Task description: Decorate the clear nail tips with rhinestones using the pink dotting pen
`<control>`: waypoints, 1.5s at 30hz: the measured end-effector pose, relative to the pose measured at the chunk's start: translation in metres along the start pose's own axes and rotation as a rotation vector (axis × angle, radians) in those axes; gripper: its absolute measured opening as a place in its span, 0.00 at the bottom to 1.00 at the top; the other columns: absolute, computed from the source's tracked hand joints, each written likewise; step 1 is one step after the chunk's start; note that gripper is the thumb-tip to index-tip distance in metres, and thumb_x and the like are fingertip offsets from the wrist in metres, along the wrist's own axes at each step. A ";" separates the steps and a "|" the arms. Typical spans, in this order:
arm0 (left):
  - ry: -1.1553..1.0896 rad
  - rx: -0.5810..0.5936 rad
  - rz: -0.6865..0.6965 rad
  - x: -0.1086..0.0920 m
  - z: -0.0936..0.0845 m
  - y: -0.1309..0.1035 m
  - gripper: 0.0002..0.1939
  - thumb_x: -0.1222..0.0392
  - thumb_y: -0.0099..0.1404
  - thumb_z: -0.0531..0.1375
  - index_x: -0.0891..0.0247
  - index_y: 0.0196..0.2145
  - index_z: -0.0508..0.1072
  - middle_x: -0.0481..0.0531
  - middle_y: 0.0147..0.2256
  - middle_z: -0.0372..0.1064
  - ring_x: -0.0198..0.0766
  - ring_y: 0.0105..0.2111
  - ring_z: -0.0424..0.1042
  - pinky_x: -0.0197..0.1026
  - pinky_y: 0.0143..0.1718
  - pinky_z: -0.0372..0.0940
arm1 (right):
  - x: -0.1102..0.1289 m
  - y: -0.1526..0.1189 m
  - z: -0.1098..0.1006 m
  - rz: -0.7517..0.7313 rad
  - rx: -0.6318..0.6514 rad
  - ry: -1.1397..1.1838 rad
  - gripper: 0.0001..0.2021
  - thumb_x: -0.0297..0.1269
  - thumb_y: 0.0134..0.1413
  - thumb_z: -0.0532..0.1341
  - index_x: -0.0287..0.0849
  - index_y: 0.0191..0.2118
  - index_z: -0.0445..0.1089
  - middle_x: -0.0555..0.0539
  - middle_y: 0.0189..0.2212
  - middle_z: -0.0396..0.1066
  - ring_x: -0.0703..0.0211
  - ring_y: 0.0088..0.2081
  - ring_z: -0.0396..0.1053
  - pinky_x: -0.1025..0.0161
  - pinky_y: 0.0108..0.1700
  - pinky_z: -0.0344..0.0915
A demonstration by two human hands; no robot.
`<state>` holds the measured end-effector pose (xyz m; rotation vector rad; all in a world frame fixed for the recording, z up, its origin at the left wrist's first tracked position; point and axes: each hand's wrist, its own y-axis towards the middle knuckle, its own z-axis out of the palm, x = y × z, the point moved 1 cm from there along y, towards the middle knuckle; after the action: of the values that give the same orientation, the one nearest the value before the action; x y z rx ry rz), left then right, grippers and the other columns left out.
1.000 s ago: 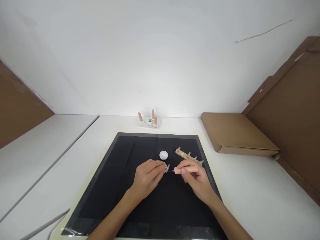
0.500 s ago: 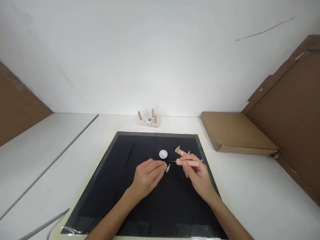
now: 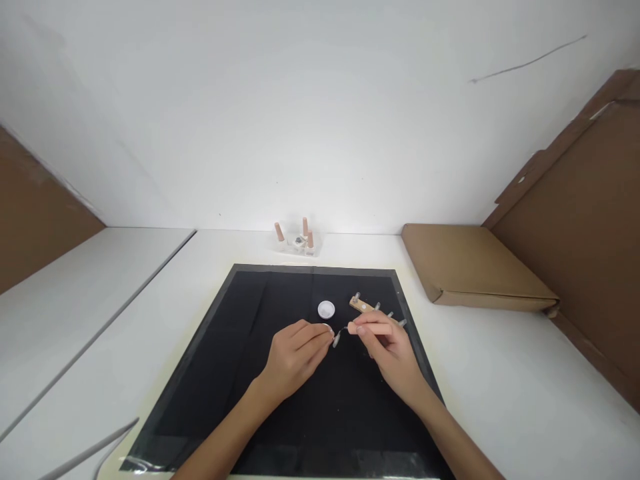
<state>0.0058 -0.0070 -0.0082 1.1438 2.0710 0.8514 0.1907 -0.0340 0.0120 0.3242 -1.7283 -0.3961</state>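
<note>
My left hand (image 3: 299, 353) is closed, its fingertips pinching a small pale false nail (image 3: 337, 339) that juts out on the right. The fingers hide how it is held. In my right hand (image 3: 393, 353) is a nail polish brush (image 3: 373, 329), gripped by its peach cap-handle. Its thin dark bristle end points left and meets the upper part of the false nail. Just beyond my left fingertips sits a small round white dish (image 3: 327, 309). Past my right hand lies a light wooden strip (image 3: 359, 304) with several clear nail tips on it, partly covered by the hand.
A black mat (image 3: 280, 293) lies under both hands on the white table (image 3: 165, 293). At the back, a clear tray (image 3: 300, 251) holds peach-capped nail polish bottles (image 3: 310, 243). A flat cardboard box (image 3: 480, 263) rests at the right, near a brown cardboard panel (image 3: 575, 220).
My right hand has brought the brush slightly left and down, so its tip now meets the false nail instead of hovering apart. My left hand has hardly moved.
</note>
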 end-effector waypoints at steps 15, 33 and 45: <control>0.059 0.041 0.087 -0.004 -0.001 0.002 0.09 0.73 0.60 0.59 0.67 0.39 0.71 0.55 0.33 0.76 0.35 0.28 0.71 0.38 0.27 0.68 | -0.001 -0.001 0.001 -0.043 -0.010 -0.017 0.09 0.35 0.56 0.59 0.44 0.26 0.72 0.49 0.30 0.74 0.60 0.33 0.71 0.65 0.31 0.66; -0.007 0.013 0.020 -0.001 0.000 0.000 0.11 0.74 0.58 0.61 0.66 0.38 0.72 0.54 0.32 0.75 0.34 0.27 0.69 0.38 0.28 0.67 | -0.001 0.000 -0.002 -0.031 -0.008 0.025 0.09 0.35 0.58 0.58 0.46 0.30 0.74 0.49 0.32 0.73 0.61 0.33 0.71 0.65 0.31 0.66; -0.205 -0.070 -0.164 -0.003 0.001 0.006 0.07 0.73 0.57 0.61 0.64 0.33 0.74 0.54 0.30 0.75 0.35 0.30 0.73 0.37 0.32 0.69 | 0.006 -0.003 -0.001 0.010 0.114 0.042 0.09 0.37 0.58 0.58 0.45 0.31 0.75 0.48 0.32 0.74 0.60 0.34 0.72 0.64 0.35 0.68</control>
<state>0.0111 -0.0072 -0.0037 0.9664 1.9208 0.6920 0.1908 -0.0399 0.0161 0.4032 -1.7144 -0.2825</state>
